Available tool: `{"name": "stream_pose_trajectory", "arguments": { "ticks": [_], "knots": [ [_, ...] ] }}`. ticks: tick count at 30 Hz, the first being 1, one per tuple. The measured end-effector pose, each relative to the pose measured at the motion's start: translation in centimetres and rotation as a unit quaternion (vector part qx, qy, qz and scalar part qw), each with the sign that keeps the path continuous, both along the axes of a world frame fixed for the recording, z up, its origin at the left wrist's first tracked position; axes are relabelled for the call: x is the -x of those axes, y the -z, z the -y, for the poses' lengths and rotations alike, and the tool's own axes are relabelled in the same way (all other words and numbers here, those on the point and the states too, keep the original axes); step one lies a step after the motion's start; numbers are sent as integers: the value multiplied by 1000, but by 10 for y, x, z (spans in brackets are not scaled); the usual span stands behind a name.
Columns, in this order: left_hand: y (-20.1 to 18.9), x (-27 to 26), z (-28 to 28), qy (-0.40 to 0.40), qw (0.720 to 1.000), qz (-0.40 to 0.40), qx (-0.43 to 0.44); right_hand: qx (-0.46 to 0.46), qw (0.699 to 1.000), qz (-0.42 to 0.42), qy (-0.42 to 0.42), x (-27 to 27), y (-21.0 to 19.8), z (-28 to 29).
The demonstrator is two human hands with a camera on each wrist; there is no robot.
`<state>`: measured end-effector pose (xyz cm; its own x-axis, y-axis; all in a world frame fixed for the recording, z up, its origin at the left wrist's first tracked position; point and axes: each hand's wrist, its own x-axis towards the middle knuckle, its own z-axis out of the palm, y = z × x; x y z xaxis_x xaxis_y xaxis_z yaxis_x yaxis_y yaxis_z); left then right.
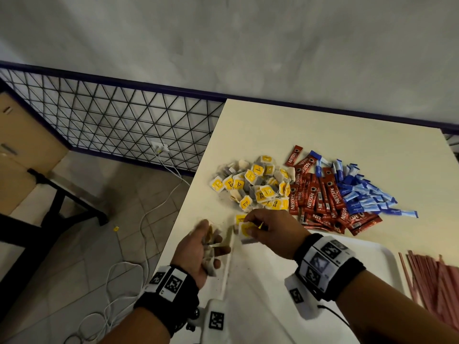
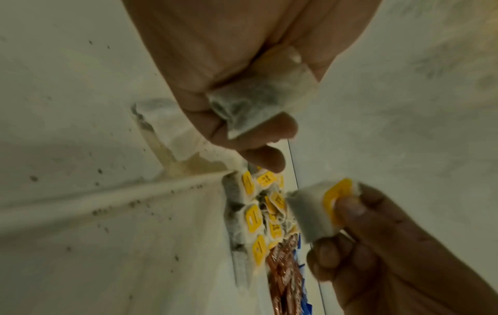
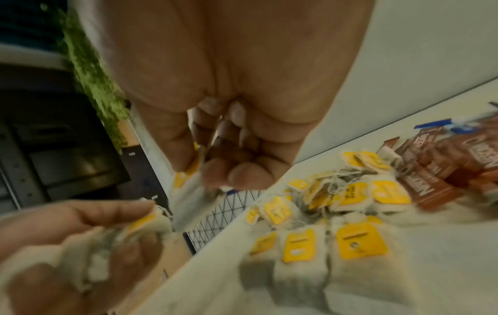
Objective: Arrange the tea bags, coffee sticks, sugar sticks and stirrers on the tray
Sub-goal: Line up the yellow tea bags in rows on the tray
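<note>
A heap of yellow-tagged tea bags (image 1: 255,186) lies on the cream table, with red coffee sticks (image 1: 323,202) and blue sugar sticks (image 1: 365,192) to its right. My left hand (image 1: 206,247) curls round a small bunch of tea bags (image 2: 258,100) above the white tray's (image 1: 372,256) left rim. My right hand (image 1: 263,227) pinches one tea bag (image 1: 246,230) by its yellow tag (image 2: 337,202), just right of the left hand. Pink stirrers (image 1: 432,276) lie right of the tray.
The table's left edge (image 1: 188,207) drops to a tiled floor with white cables (image 1: 154,214). A black wire grid fence (image 1: 111,115) runs behind. Loose tea specks dot the tray surface (image 2: 107,213).
</note>
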<state>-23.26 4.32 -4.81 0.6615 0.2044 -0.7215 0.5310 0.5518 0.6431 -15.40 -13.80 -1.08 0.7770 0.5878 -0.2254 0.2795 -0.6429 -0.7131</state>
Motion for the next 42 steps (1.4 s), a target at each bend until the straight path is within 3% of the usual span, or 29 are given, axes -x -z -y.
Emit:
{"name": "stream_pose_trajectory", "arguments": {
  "ticks": [5,13,19,26,28,31,38,40,42],
  "knots": [
    [5,11,-13,5,1000,-1,-14,138,990,1,-20,-14,22,-4],
    [10,23,-26,19,999,15,-25,181,982,-8,-53,-23,49,-31],
    [11,27,-34,31,999,15,-34,211,977,31,-27,-31,58,-40],
    [13,24,-32,39,999,11,-36,183,979,83,31,-24,55,-38],
    [12,24,-31,40,998,13,-38,152,984,98,-7,-20,53,-35],
    [12,21,-28,44,998,17,-38,177,976,100,-83,-17,53,-33],
    [13,17,-24,60,997,21,-39,208,969,106,-82,-18,55,-32],
    [11,17,-23,68,997,21,-28,160,980,104,-59,-17,50,-32],
    [7,15,-23,72,997,19,2,55,993,98,-25,-15,41,-34]
  ]
}}
